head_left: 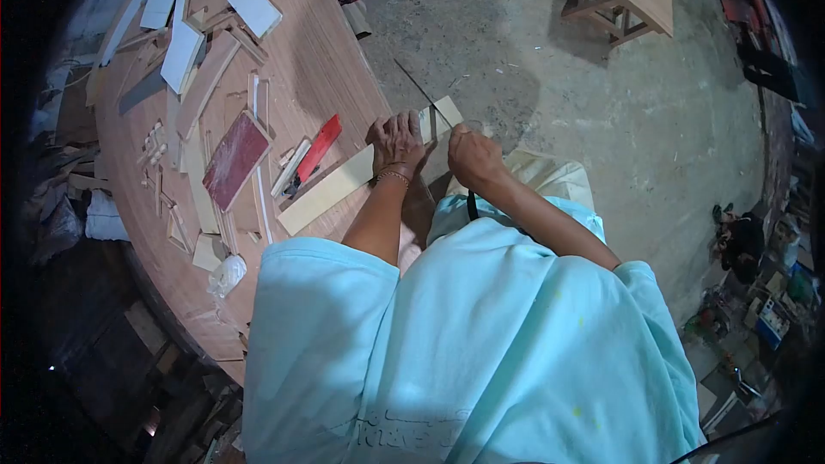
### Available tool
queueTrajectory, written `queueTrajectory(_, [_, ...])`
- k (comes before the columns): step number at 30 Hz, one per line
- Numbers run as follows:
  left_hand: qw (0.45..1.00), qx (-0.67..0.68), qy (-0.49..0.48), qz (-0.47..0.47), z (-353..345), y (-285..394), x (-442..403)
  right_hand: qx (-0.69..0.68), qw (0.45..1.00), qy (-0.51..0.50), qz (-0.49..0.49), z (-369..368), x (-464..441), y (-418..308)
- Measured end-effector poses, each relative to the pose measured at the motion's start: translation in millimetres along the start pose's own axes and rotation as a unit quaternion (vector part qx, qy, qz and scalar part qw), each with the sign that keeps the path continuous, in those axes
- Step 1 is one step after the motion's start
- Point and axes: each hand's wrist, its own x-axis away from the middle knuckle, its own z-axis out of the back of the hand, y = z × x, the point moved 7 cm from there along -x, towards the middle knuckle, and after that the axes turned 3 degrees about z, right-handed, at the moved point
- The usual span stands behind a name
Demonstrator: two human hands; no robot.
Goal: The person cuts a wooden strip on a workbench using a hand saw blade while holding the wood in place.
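Observation:
A long pale wooden strip [331,192] lies slantwise over the table's edge, its far end [448,110] sticking out above the floor. My left hand [398,144] lies on the strip near that edge, palm down with fingers stretched across it. Just beyond the table edge, my right hand [474,156] is closed around the near end of a saw [416,82]. Its thin dark blade shows edge-on and crosses the strip close to the far end; the handle is hidden in my fist. Beside the strip lies a red tool [320,148] with a dark part.
White-faced offcuts [255,8], a dark red panel [237,160] and several wooden strips cover the left of the table [322,43]. A crumpled plastic bag [227,276] sits at its near edge. A wooden stool [620,0] stands on the floor [636,120]; clutter lines the right wall.

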Motion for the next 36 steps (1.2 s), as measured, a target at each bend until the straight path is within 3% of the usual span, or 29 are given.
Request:
queueTrajectory(2, [1.000, -0.011, 0.003, -0.001, -7.9, -0.5, 1.4, -0.003, 1.000, -0.005, -0.014, -4.1, -2.5, 3.3])
queueTrajectory(5, [1.000, -0.008, -0.004, -0.014, -7.2, -0.9, 1.4, -0.023, 0.996, 0.052, 0.073, -1.5, -27.1, -9.0])
queueTrajectory(7, [0.999, 0.009, -0.025, -0.022, -6.6, -1.9, 4.0, -0.054, 0.998, 0.007, -0.014, -9.6, -32.3, -3.3])
queueTrajectory(11, [1.000, -0.002, -0.004, -0.003, -6.1, -0.3, -0.8, 0.022, 0.999, 0.003, 0.031, -5.8, -5.6, -1.1])
queueTrajectory(13, [1.000, -0.008, -0.007, 0.002, -9.2, -2.9, 0.2, 0.014, 0.999, -0.019, -0.022, -4.4, -4.7, -1.1])
queueTrajectory(14, [0.996, -0.086, -0.005, -0.019, -12.3, -2.3, 0.7, 0.011, 1.000, -0.018, -0.022, -5.9, -11.3, -0.3])
queueTrajectory(15, [0.986, -0.164, -0.002, -0.041, -15.1, -1.5, 1.3, 0.005, 1.000, 0.001, 0.027, -4.2, -23.7, -5.4])
queueTrajectory(17, [0.992, -0.126, -0.005, -0.032, -19.9, -4.2, 0.5, 0.000, 0.997, 0.023, 0.080, -6.8, -33.3, -10.6])
queueTrajectory(23, [0.998, -0.068, -0.015, -0.005, 1.4, 0.6, -2.4, -0.029, 0.999, -0.007, -0.016, -2.2, -5.7, 2.6])
queueTrajectory(26, [0.993, -0.111, -0.026, -0.020, -13.6, -1.6, 1.2, 0.015, 1.000, 0.008, 0.012, -10.3, -20.5, -1.8])
queueTrajectory(29, [0.988, -0.149, -0.025, -0.032, -16.8, -3.5, -1.7, -0.059, 0.996, 0.045, 0.052, -5.0, -34.0, -6.2])
queueTrajectory(31, [0.989, -0.143, -0.028, -0.040, -11.3, -0.2, 0.5, 0.058, 0.989, 0.046, 0.127, -0.6, -14.2, -15.0])
queueTrajectory(32, [0.994, -0.106, -0.014, -0.028, -6.0, 0.0, 0.1, 0.062, 0.989, 0.045, 0.128, -0.1, -9.9, -15.0])
queueTrajectory(34, [0.998, -0.067, -0.001, -0.010, 1.7, 1.3, -0.9, -0.030, 0.999, 0.023, -0.022, -2.3, -5.0, 6.5])
queueTrajectory(36, [0.997, -0.065, -0.036, 0.006, 0.0, -0.8, -2.6, -0.012, 1.000, 0.020, 0.019, -10.1, -17.5, 2.3])
